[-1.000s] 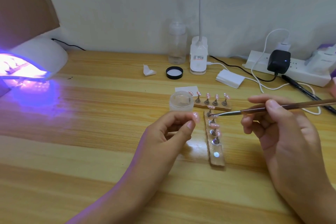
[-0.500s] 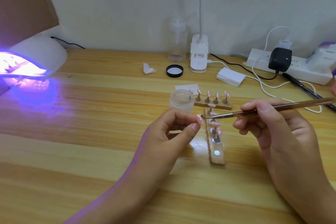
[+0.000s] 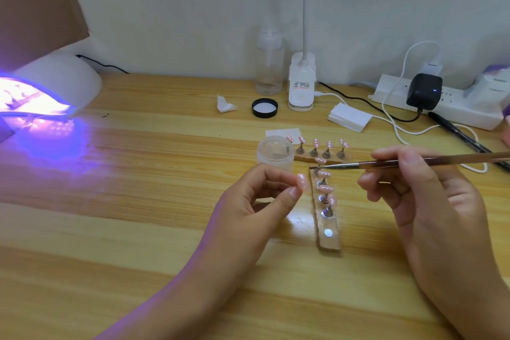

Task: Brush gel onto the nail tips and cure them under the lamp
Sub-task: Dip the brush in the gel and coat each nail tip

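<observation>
Wooden table [image 3: 138, 201] of glossy pale planks, bounded at the rear by a white wall. A broad stretch of planked wood separates the domed white curing lamp [image 3: 63, 80], glowing violet at the left edge, from the hands at centre right. The left hand [image 3: 256, 201], forearm low over the table, pinches a glossy pink nail tip [image 3: 301, 181] between thumb and forefinger. The right hand [image 3: 422, 201] grips a slender brown brush [image 3: 386, 164] held nearly level; its metal-ferruled point lies near the held tip, apart from it. Between the hands lies a wooden strip [image 3: 328, 240] of small conical stands bearing pink tips; a second strip [image 3: 347, 159] lies crosswise behind it, beside a translucent round gel jar [image 3: 274, 153]. A power strip [image 3: 455, 110] and white cables crowd the rear right.
</observation>
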{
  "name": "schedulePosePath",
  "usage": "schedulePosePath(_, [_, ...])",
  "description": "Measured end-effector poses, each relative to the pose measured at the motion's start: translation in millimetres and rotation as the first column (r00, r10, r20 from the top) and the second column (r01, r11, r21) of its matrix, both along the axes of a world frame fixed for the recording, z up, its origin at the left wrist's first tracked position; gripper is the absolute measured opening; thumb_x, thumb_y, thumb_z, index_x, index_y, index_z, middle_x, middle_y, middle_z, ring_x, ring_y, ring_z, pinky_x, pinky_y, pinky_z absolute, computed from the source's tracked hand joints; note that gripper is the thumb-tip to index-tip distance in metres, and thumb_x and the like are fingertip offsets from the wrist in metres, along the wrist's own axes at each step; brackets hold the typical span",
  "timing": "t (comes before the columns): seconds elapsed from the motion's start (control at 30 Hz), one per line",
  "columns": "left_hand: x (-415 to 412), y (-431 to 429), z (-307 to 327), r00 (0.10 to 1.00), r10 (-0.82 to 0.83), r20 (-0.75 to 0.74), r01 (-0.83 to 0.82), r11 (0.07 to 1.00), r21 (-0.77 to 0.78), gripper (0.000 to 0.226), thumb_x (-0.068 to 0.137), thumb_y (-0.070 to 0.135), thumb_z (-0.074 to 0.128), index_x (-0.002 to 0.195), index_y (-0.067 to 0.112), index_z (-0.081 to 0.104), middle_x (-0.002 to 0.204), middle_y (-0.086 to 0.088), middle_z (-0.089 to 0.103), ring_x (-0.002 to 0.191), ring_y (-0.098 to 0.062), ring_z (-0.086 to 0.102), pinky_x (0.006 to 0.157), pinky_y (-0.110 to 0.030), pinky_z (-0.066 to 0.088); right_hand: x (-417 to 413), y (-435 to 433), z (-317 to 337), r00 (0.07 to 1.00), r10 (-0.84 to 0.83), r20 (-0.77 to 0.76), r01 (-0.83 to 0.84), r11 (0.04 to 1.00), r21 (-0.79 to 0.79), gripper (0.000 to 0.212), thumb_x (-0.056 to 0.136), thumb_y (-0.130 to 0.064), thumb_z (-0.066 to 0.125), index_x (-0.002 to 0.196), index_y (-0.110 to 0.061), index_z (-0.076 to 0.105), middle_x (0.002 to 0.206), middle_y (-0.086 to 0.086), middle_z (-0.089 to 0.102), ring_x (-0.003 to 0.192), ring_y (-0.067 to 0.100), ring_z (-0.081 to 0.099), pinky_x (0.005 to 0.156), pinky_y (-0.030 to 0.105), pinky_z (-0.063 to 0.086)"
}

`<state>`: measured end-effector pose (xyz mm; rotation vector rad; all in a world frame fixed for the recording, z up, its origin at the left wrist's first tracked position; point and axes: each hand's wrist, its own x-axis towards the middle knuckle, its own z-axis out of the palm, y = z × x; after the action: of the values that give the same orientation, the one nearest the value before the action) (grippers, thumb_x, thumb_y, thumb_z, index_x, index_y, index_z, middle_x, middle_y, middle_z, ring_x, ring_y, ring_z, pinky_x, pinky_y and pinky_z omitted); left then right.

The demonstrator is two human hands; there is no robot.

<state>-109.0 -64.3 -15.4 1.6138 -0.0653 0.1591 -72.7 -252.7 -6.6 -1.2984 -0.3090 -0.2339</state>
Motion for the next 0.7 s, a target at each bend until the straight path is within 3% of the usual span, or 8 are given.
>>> schedulePosePath(0.2, [-0.2, -0.7, 0.9, 1.000, -0.013, 0.000, 0.013, 1.000, 0.007, 0.005, 0.082, 0.030, 0.067, 0.084, 0.032, 0.070, 0.090, 0.011, 0.072, 0.084, 0.001, 0.063, 0.071, -0.009, 0.046, -1.7, 2.0, -0.9, 0.999, 0.019, 0.038, -0.016, 0.996, -0.088, 0.033, 0.087, -0.051, 0.064, 0.089, -0.020, 0.074, 0.077, 0.006, 0.070, 0.074, 0.021, 0.067, 0.067, 0.024, 0.053])
schedulePosePath(0.7, [-2.3, -1.5, 1.1, 1.000, -0.002, -0.017, 0.002, 0.999, 0.032, 0.007, 0.082, 0.031, 0.066, 0.083, 0.037, 0.068, 0.086, 0.015, 0.070, 0.081, -0.001, 0.063, 0.070, -0.010, 0.046, -3.5, 1.1, 0.0, 0.997, 0.073, 0.020, -0.072, 0.996, -0.055, 0.023, 0.083, -0.041, 0.060, 0.072, -0.024, 0.071, 0.063, -0.002, 0.061, 0.058, 0.011, 0.057, 0.059, 0.019, 0.049])
